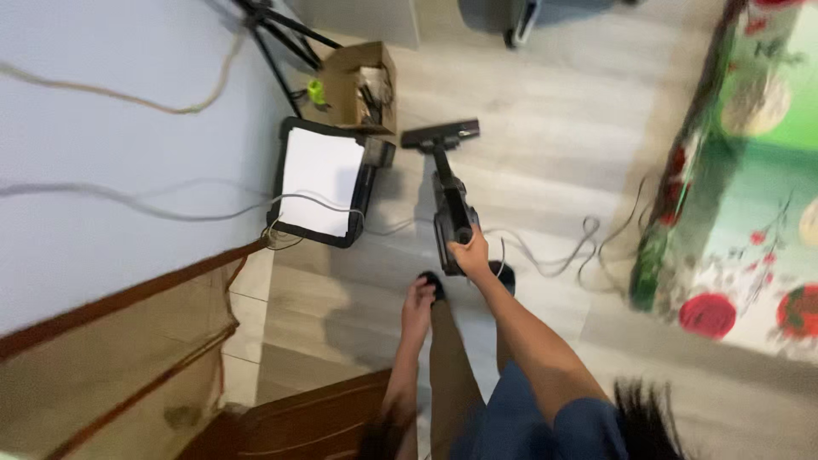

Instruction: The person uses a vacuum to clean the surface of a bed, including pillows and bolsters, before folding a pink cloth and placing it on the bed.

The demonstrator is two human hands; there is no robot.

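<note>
The vacuum cleaner (449,200) stands between the softbox (322,181), left, and bed (750,187), right.

An open brown cardboard box (362,85) stands on the pale floor near the wall, flaps up, with dark items inside. Just in front of it lies a flat rectangular panel (321,181), white-faced with a black frame; whether it is a screen cannot be told.

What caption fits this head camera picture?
Right hand grips a black vacuum cleaner on the wooden floor.

right hand (470,252) gripping black vacuum (450,196), left hand (417,305) hanging free
</note>
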